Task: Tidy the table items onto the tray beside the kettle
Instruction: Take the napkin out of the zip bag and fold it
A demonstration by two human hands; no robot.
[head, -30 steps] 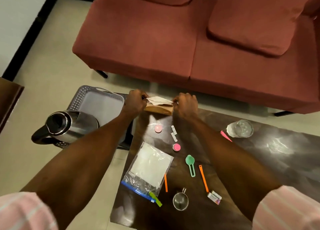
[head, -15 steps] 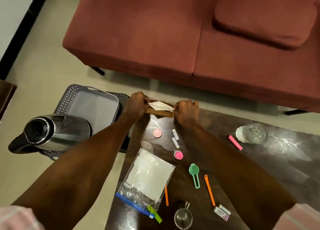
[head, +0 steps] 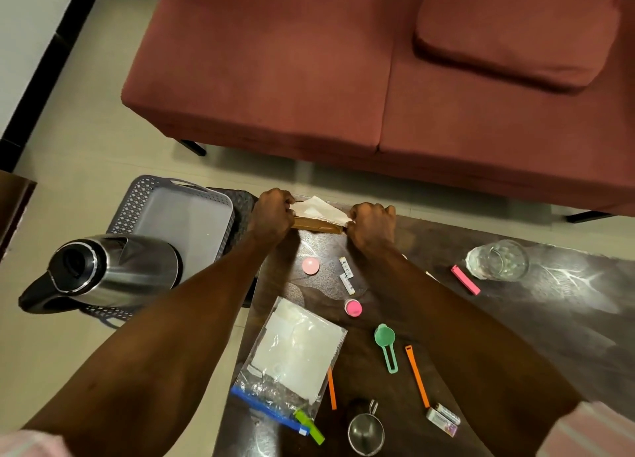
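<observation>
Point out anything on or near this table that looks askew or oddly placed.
The kettle lies tipped on its side across the near end of the grey tray, spout toward the camera. The small steel cup sits right at the table's near edge. No spill shows.

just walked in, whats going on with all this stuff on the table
A person is tidying a dark table. Both hands hold a wooden tissue holder at the table's far edge: left hand on one end, right hand on the other. The grey tray beside the kettle holds nothing visible yet. A zip bag, green scoop and glass remain on the table.
</observation>
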